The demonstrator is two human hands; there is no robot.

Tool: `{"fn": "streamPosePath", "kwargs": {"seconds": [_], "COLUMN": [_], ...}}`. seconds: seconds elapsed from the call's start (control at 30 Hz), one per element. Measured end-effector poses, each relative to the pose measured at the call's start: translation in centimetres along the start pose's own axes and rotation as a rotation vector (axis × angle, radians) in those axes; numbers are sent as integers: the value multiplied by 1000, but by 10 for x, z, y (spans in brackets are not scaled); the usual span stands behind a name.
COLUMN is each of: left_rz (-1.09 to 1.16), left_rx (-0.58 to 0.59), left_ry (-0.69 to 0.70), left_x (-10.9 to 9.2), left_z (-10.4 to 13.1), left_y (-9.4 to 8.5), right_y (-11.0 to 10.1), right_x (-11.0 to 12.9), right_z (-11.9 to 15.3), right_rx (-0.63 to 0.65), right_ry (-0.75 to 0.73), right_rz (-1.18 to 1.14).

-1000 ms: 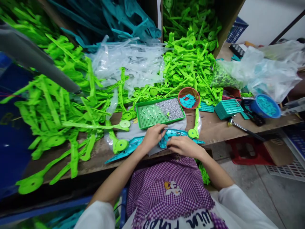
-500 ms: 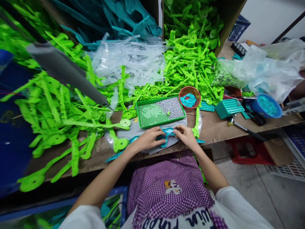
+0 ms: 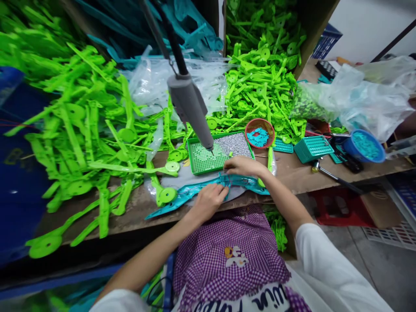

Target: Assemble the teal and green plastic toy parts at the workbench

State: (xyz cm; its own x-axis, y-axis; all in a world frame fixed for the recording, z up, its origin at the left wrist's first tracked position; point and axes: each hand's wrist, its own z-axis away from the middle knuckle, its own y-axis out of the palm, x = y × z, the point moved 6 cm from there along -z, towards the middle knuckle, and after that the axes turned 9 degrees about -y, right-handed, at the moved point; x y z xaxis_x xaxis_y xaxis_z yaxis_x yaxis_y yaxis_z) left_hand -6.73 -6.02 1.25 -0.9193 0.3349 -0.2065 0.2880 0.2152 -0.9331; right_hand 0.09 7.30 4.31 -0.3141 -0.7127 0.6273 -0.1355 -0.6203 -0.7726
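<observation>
Green plastic arms [image 3: 91,143] heaped across the wooden bench [image 3: 302,173]; grey hanging screwdriver [image 3: 190,108] tip over the green tray [image 3: 198,161] of screws. Red basket [image 3: 259,132] and blue tub [image 3: 363,145] hold teal bits. Left hand [image 3: 208,200] presses flat on the teal part [image 3: 195,190] at bench edge, fingers together; right hand [image 3: 242,165] rests on its far side, grip unclear.
</observation>
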Motion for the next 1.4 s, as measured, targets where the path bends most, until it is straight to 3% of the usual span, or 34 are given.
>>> {"fn": "streamPosePath", "kwargs": {"seconds": [0.17, 0.3, 0.37, 0.47, 0.53, 0.6, 0.63, 0.73, 0.8, 0.9, 0.97, 1.03, 1.13, 1.2, 1.27, 1.3, 1.37, 1.4], "left_rz": [-170, -85, 33, 345, 601, 857, 975, 1236, 1287, 1316, 1305, 1136, 642, 355, 139, 53, -44, -49], "left_rx": [160, 296, 396, 448, 423, 409, 407, 407, 395, 398, 396, 282, 30, -21, 14, 48, 162, 231], "left_ry": [204, 150, 75, -139, -362, -580, -672, -840, -894, -939, -888, -712, -213, 158, 397, 442, 425, 377], "left_x": [-34, -34, -24, 3, 27, 44, 49, 50, 49, 52, 54, 56, 34, 6, -14, -19, -21, -18], "left_z": [-16, -27, -33, -49, -57, -58, -56, -48, -43, -37, -32, -30, -25, -19, -16, -18, -26, -31], "left_y": [-15, -14, -5, 6, 13, 23, 28, 40, 43, 45, 42, 30, -1, -13, -15, -15, -12, -11], "right_y": [19, 25, 16, -7, -5, 17, 33, 70, 81, 82, 74, 64, 48, 36, 26, 22, 13, 6], "right_x": [29, 31, 28, 25, 30, 40, 44, 48, 46, 39, 26, 7, -14, -15, -8, -4, 1, 1], "right_z": [-45, -52, -43, -6, 30, 52, 56, 51, 42, 41, 54, 69, 71, 50, 21, 10, -2, 0], "right_rx": [389, 453, 306, -202, -483, -539, -499, -446, -474, -568, -675, -756, -700, -536, -312, -215, -122, -169], "right_ry": [-227, -251, -242, -127, -18, 25, 26, 77, 92, 76, 141, 265, 356, 257, 93, 27, -25, -9], "right_rz": [-29, -213, -255, -145, -29, 71, 132, 284, 326, 258, 109, -74, -257, -322, -352, -351, -329, -299]}}
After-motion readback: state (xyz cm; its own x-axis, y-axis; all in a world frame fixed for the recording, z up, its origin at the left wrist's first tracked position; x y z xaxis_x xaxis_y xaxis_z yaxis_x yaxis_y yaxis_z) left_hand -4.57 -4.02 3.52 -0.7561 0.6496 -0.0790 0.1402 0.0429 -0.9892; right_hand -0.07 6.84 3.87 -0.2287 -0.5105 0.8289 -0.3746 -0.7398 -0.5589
